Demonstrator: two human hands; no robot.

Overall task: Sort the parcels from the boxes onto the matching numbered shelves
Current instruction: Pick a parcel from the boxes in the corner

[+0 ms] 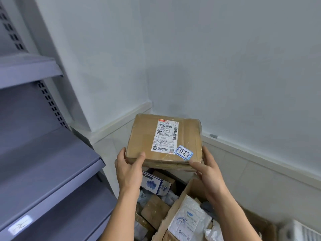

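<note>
A brown cardboard parcel [144, 136] with a white shipping label and a small blue-edged sticker reading "02" is held up in front of me, above the boxes. My left hand [128, 168] grips its near left corner, thumb on top. My right hand [207, 168] grips its near right corner, thumb beside the sticker. Below, an open cardboard box [175, 209] holds a white bag marked "05" [189, 221]. A second heap of parcels [154, 200] lies just left of it. Grey metal shelves [52, 162] stand on the left; the low shelf edge carries a blurred tag [20, 226].
White walls meet in a corner straight ahead, with a skirting board and pale tiled floor [257, 185] to the right. A blue-and-white carton [155, 183] lies among the parcels. A white ribbed object [302, 231] sits at the bottom right edge.
</note>
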